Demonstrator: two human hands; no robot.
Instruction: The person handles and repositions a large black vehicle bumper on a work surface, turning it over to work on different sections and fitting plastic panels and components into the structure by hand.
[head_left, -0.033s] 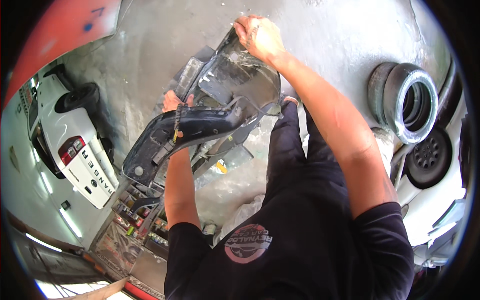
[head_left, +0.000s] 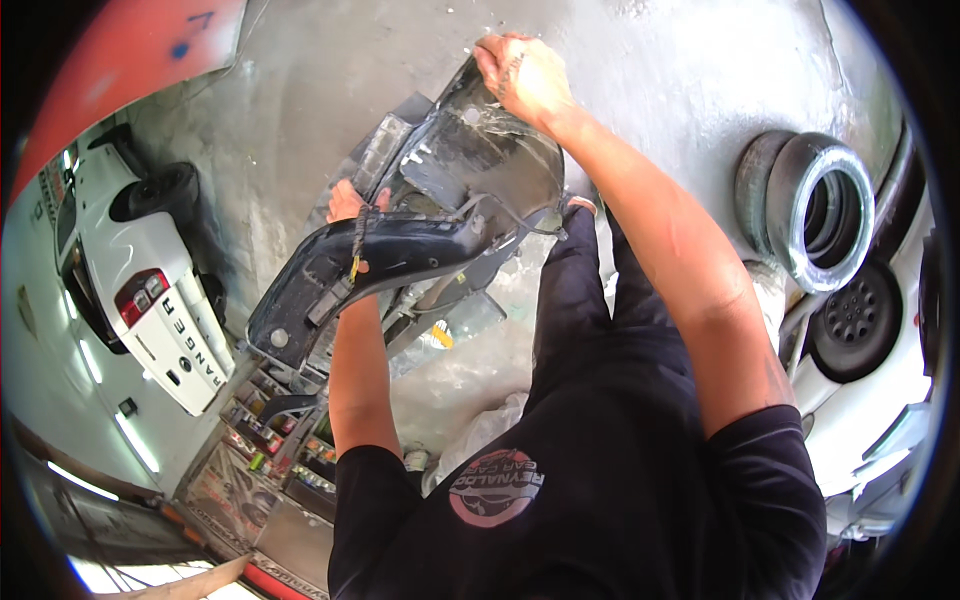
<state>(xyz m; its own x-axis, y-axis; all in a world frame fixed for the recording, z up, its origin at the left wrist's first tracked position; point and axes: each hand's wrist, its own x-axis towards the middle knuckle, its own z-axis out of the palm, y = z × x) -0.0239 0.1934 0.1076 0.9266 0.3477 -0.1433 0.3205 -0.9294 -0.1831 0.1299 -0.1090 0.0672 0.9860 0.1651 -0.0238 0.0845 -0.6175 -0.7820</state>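
A large black plastic car bumper (head_left: 400, 245), dusty on its inner side, hangs in front of me with loose wiring along it. My right hand (head_left: 522, 75) is closed round its far upper corner, the arm stretched out. My left forearm passes beneath the curved near section, and my left hand (head_left: 348, 200) comes out beyond it, fingers wrapped on the part next to a wire bundle (head_left: 358, 235). Part of the left palm is hidden behind the plastic. A small yellow piece shows on the wire near the lower end of the bundle.
Two tyres (head_left: 820, 210) stand at the right beside a light-coloured car (head_left: 860, 400). A white pickup (head_left: 165, 270) is at the left, with a red panel (head_left: 130, 70) above it. Shelves of small containers (head_left: 265, 420) lie at the lower left. Grey concrete floor (head_left: 690, 90) stretches beyond my hands.
The whole view has shifted very slightly. Both hands keep the same hold on the bumper.
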